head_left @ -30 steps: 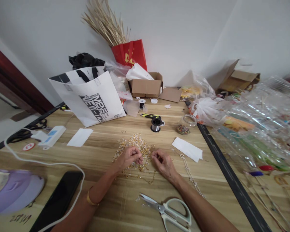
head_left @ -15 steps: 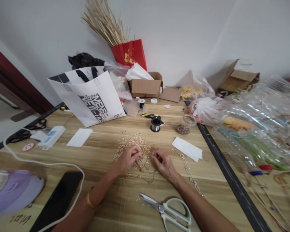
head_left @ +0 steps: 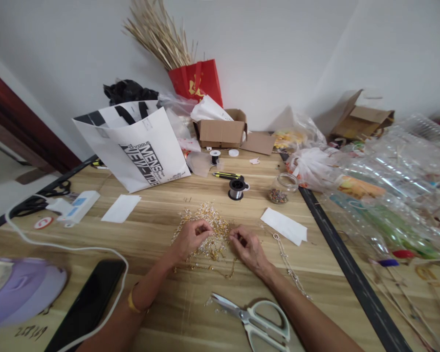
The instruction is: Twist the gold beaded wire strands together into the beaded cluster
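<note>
A loose heap of gold and clear beads [head_left: 207,215] lies on the wooden table. Over its left part, my left hand [head_left: 191,238] is closed in a pinch; whatever sits between the fingertips is too small to make out. My right hand [head_left: 247,246] is pinched at the heap's right edge. From below its fingertips a thin gold beaded strand [head_left: 209,268] curves down and leftward along the table. Scissors [head_left: 249,318] with pale handles lie partly spread near the front, between my forearms. Right of my right hand rests a second beaded chain [head_left: 288,264].
Behind the beads stand a wire spool [head_left: 236,189], a yellow-black cutter [head_left: 227,175] and a glass jar [head_left: 282,188] of beads. White paper slips [head_left: 284,226] flank the heap. A phone [head_left: 88,303] and white cable lie left; plastic bottles [head_left: 370,230] crowd the right.
My left hand has shifted slightly left and up, its fingers drawn into a tighter pinch. More of the strand's left end shows. My right hand stays in place.
</note>
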Demonstrator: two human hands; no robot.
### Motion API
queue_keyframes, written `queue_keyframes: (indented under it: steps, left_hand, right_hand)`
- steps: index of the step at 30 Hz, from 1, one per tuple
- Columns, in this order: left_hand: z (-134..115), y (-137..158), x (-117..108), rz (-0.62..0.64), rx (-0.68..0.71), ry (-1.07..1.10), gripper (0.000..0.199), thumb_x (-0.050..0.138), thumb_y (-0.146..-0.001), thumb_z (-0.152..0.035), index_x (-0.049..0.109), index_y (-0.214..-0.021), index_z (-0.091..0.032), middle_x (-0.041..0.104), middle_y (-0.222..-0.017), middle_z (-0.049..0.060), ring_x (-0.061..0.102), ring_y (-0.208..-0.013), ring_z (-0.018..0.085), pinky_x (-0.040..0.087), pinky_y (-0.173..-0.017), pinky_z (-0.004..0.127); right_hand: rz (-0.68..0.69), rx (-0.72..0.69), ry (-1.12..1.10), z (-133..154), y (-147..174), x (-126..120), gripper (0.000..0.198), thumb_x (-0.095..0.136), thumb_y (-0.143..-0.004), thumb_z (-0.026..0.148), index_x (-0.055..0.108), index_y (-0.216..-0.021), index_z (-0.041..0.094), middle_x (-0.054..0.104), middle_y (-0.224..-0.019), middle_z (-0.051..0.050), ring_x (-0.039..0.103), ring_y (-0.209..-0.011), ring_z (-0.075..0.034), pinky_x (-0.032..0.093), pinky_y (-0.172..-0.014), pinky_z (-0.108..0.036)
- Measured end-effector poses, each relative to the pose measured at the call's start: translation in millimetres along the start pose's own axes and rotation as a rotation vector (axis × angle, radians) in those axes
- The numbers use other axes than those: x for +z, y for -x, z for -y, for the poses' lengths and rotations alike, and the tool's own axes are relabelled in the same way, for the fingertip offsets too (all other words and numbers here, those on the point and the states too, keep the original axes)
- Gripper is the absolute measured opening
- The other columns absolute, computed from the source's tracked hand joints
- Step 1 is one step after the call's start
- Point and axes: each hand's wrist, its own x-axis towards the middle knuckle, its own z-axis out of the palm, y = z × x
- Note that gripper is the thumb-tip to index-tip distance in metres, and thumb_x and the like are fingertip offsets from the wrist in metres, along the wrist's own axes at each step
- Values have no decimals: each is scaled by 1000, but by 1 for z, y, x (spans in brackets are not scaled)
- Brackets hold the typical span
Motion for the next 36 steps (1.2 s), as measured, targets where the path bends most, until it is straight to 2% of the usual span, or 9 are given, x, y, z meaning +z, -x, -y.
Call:
queue_keyframes:
  steps: [5,10,13,17,22,28,33,36]
  left_hand:
    - [6,-5,-22,-157,-40,-108,19,56,-75,-32,64,-74,-15,66,-70,3,59,-65,15,45,-62,24]
    - [9,-6,-47,-315,-52,-541,14,52,-77,-27,64,-74,-19,67,-80,4,59,-76,19,43,-74,28]
    - [12,-4,-58,-290,-64,-726,17,48,-78,-25,63,-73,-19,66,-78,6,59,-78,21,41,-73,29]
    - [18,-3,-68,-255,-118,-853,18,44,-80,-25,61,-76,-18,66,-79,7,59,-77,22,39,-70,29]
    - [28,-4,-79,-208,-176,-833,17,46,-80,-28,60,-78,-19,67,-74,5,60,-72,21,37,-64,26]
    - [37,-6,-90,-165,-216,-731,21,44,-81,-29,61,-76,-18,65,-58,3,61,-63,20,38,-62,26]
    - [44,-4,-92,-157,-278,-913,23,45,-80,-25,65,-76,-16,70,-82,12,63,-80,24,40,-66,27]
    - [41,-4,-92,-163,-313,-990,25,42,-81,-22,66,-83,-14,70,-88,13,63,-84,25,41,-69,28]
  right_hand:
    - [-6,-4,3,-2,0,1,11,48,-83,19,56,-77,17,53,-68,-1,48,-60,-12,38,-54,-22]
    - [-11,-3,7,-3,0,1,11,48,-83,20,57,-77,17,53,-67,-1,48,-59,-12,38,-54,-22]
    - [-10,3,11,-2,0,1,11,48,-83,20,57,-77,17,54,-67,-1,48,-60,-12,38,-54,-22]
    - [-12,6,12,-2,0,1,10,49,-83,19,57,-77,18,54,-68,-1,48,-59,-12,38,-54,-22]
    - [-4,7,12,-2,0,1,10,48,-83,18,56,-76,17,53,-68,-1,48,-60,-12,38,-55,-23]
    - [-6,5,3,-2,0,2,11,48,-83,20,56,-76,17,52,-67,0,48,-60,-12,38,-54,-22]
    - [-15,-4,5,-1,0,1,11,48,-83,21,56,-76,17,54,-68,-1,49,-61,-13,39,-55,-22]
    - [-11,0,5,-2,0,2,12,48,-83,21,57,-77,17,54,-67,-1,49,-60,-12,39,-55,-22]
